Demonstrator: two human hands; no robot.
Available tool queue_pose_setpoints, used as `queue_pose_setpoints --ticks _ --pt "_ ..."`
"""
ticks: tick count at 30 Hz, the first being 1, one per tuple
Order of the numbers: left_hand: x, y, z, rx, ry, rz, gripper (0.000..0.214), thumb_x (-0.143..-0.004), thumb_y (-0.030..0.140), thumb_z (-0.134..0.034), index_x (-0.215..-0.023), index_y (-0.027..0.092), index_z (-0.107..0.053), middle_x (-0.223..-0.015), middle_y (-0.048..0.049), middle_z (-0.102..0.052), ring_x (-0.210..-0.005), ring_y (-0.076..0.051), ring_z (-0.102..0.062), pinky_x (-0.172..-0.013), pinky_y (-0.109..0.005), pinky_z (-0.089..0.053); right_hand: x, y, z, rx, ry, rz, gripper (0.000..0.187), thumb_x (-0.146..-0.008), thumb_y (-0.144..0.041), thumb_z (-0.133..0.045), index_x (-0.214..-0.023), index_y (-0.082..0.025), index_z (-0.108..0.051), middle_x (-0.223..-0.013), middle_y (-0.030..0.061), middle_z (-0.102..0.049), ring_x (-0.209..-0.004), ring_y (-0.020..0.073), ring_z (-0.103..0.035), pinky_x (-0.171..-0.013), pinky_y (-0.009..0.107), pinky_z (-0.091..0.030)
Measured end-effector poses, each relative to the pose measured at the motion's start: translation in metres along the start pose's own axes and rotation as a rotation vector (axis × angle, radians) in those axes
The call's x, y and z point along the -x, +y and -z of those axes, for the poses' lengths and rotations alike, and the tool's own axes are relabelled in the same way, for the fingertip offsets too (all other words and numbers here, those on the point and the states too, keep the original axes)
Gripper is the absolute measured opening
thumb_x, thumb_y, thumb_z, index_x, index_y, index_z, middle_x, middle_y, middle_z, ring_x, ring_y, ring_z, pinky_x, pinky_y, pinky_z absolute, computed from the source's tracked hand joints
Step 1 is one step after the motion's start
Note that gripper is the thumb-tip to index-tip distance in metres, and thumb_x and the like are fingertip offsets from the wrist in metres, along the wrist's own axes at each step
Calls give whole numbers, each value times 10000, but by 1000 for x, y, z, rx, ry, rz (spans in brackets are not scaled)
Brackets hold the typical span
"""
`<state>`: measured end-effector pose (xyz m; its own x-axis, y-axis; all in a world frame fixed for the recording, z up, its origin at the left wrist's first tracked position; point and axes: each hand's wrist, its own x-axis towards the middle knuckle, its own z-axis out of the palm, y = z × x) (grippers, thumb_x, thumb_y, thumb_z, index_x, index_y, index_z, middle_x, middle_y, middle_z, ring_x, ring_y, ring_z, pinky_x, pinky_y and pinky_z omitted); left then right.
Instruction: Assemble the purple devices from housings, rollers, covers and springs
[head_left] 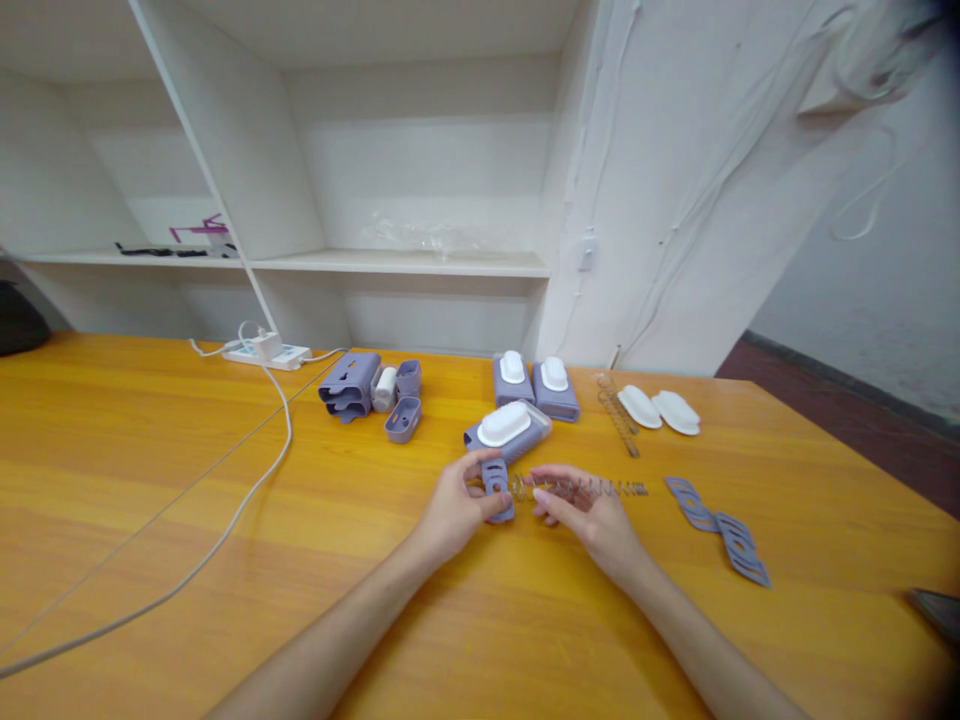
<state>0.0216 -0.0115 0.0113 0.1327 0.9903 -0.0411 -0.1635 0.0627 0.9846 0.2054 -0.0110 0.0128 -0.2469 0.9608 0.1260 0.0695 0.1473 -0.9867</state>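
Note:
My left hand (459,508) is closed on a purple slotted plate (496,482), gripping it between thumb and fingers. In my right hand (589,515) is a long metal coil spring (626,488), pinched near its left end, which meets or nearly meets the plate's right side. Just beyond my hands lies a purple housing with a white oval part (504,424) on top. Two more purple slotted plates (691,503) rest on the table to the right of my right hand, their ends touching or overlapping.
Two purple housings with white tops (555,385) stand at the back. Behind on the right are loose springs (618,418) and two white oval parts (676,412). Purple casings (352,385) sit back left, near a power strip (268,351) and trailing cable (262,478). A dark device (937,608) lies far right.

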Motion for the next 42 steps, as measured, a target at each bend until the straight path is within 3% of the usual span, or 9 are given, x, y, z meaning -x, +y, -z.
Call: queue_pose_setpoints --ticks 3,8,12,19,25,30,35,42 --pt "0 -1 -2 -28 8 40 491 -601 285 -761 -1004 87 -563 -766 -66 -658 -564 -119 -608 -526 -233 -509 0 0 0 -3 -8 -4 314 -740 -384 -674 -967 -172 -627 -909 76 -692 -647 156 -637 -582 285 -510" --pt "3 4 -4 -68 47 60 595 -681 343 -698 -1198 153 -473 -661 -3 -641 -519 -137 -605 -460 -255 -518 0 -1 -1 -24 -11 -8 315 -728 -383 -684 -953 -171 -629 -911 74 -690 -661 150 -633 -585 274 -515" --pt "3 4 -3 -45 39 64 467 -719 383 -658 -1086 134 -511 -614 6 -625 -488 -126 -601 -472 -249 -521 0 0 -1 -24 -11 -12 306 -728 -375 -687 -956 -178 -630 -911 69 -692 -658 146 -630 -584 269 -511" --pt "4 -1 -2 -137 7 27 402 -737 402 -631 -1011 160 -464 -540 26 -608 -381 -114 -554 -311 -146 -368 1 1 0 -50 -16 -26 340 -728 -386 -685 -983 -178 -599 -921 74 -680 -669 155 -638 -592 281 -509" --pt "3 -3 0 -129 -42 73 479 -728 396 -638 -1088 123 -478 -614 -18 -642 -483 -148 -621 -388 -201 -472 0 4 -2 -111 -29 -44 451 -742 -345 -686 -1117 -211 -476 -939 58 -662 -690 139 -634 -611 261 -496" --pt "5 -2 -3 -114 -88 61 484 -746 376 -620 -1114 99 -470 -715 -64 -662 -587 -172 -651 -410 -204 -480 -2 5 -5 -139 -24 -29 541 -740 -323 -690 -1183 -234 -393 -917 42 -655 -716 144 -636 -628 261 -497" --pt "8 2 -4 -93 -136 81 583 -744 306 -631 -1237 111 -390 -794 -83 -678 -602 -162 -654 -446 -206 -486 -1 8 -6 -102 -16 -26 564 -741 -336 -682 -1205 -233 -378 -930 55 -659 -717 166 -645 -628 289 -504" --pt "7 5 -3 -70 -161 143 598 -705 360 -668 -1184 79 -447 -756 -94 -677 -612 -192 -666 -493 -255 -511 0 6 -6 -77 -16 -36 549 -743 -338 -671 -1200 -225 -389 -939 64 -658 -727 182 -647 -628 313 -518"
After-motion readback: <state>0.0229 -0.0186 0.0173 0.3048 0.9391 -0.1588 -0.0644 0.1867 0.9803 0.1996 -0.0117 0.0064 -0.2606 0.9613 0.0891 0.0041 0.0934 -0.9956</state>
